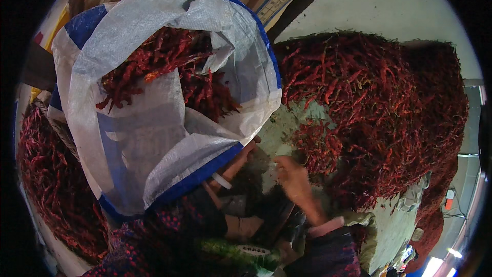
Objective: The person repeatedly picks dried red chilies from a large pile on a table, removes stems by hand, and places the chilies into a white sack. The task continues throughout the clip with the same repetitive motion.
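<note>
A white woven sack with a blue-edged mouth stands wide before me. Dried red chillies lie inside it, partly covered by a fold of the white fabric. My left hand is beside the sack's lower right rim, which hides part of it, so its grip is unclear. My right hand is over the floor, right of the sack and just left of a small scatter of chillies. Motion blurs its fingers, and I cannot make out whether they hold anything.
A large heap of dried red chillies spreads across the right side. More chillies lie at far left. A pale wall rises behind the heap. Near my lap is a green printed cloth or bag bearing writing.
</note>
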The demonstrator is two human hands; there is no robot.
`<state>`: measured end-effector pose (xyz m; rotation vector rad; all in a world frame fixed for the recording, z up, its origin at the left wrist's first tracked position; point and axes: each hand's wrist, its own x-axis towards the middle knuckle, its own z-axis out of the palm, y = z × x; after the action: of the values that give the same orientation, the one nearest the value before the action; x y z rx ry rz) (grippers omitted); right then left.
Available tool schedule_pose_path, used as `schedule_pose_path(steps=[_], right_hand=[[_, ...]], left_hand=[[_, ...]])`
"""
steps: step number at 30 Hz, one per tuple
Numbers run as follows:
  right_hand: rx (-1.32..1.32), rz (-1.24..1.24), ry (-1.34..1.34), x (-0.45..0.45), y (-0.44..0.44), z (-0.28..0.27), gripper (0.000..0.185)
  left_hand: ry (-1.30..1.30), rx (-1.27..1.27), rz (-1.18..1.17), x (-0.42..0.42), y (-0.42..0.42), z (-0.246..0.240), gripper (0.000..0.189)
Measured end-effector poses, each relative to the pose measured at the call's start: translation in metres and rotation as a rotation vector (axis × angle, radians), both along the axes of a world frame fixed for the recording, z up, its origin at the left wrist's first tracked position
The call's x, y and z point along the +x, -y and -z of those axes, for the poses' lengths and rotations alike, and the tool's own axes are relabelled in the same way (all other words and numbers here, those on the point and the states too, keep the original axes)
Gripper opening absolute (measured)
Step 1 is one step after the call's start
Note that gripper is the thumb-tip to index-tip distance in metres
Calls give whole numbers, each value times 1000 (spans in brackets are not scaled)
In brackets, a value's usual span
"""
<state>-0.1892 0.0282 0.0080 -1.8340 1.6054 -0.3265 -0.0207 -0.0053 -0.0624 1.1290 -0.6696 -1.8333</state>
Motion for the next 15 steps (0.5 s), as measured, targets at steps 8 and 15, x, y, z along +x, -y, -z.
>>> schedule_pose_path(steps=[8, 15], right_hand=[[249, -261, -206, -121, -19, 9, 41], [-11, -444, -486, -136, -40, 51, 47]], left_hand=[[-58, -30, -31, 10, 3, -5, 16], [21, 5, -3, 3, 4, -4, 15]])
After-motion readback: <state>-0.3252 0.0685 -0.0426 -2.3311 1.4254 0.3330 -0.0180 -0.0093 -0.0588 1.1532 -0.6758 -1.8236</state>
